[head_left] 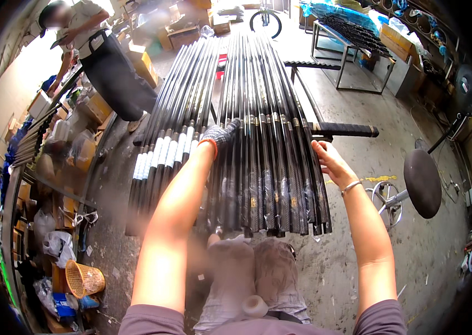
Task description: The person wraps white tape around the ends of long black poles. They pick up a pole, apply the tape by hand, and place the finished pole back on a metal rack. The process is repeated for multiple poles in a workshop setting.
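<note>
Many long black tubes [269, 184] lie side by side in front of me, running away from me in two groups. The left group of tubes [183, 84] has several with white wrapped sections [164, 149]. My left hand [222, 135], in a grey knit glove with an orange cuff, rests on the tubes by the gap between the groups, fingers stretched to the right. At the right edge, my bare right hand [329, 159] touches the outermost tube with its fingertips, fingers apart. A metal bracelet [351, 186] circles that wrist.
A padded rack arm [347, 129] juts out right of the tubes. Further right stand a black round-seated stool [423, 183] and a fan [466, 92]. Another metal table [353, 47] holds more black tubes. A person in an apron [110, 67] stands far left, by cluttered shelves. An orange basket [84, 279] is lower left.
</note>
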The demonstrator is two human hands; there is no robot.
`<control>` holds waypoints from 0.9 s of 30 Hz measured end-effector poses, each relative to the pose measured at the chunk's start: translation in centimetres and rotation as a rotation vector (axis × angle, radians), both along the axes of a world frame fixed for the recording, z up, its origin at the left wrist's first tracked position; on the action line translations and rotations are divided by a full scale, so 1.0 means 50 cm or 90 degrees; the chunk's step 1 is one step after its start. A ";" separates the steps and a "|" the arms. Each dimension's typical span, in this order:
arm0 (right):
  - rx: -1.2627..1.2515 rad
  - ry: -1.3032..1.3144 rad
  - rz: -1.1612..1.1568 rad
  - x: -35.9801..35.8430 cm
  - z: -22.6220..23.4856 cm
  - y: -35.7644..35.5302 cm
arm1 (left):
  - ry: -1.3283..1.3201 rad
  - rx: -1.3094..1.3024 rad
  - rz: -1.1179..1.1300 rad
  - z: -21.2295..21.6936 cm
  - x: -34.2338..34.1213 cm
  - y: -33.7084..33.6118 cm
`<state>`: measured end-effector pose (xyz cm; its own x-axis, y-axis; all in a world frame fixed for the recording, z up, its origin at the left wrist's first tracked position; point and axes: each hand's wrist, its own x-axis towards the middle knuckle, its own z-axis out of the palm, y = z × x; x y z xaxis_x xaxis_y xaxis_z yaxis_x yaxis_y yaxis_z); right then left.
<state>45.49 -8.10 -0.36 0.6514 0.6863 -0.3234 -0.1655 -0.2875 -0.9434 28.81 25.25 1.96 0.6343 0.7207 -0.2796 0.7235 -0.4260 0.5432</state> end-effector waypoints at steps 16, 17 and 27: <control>-0.117 -0.556 -0.097 0.029 0.043 0.067 | -0.556 -0.799 0.091 -0.117 0.018 -0.055; -0.087 -0.581 -0.081 0.021 0.061 0.083 | -0.604 -0.873 0.074 -0.129 0.016 -0.056; -0.234 -0.789 0.076 -0.122 0.153 0.260 | -0.655 -0.801 0.066 -0.087 -0.011 -0.114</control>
<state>39.40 4.89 7.28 0.5912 0.7610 0.2671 0.8002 -0.5123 -0.3118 28.25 19.54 -2.38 0.8810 0.4268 -0.2042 -0.1490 0.6599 0.7365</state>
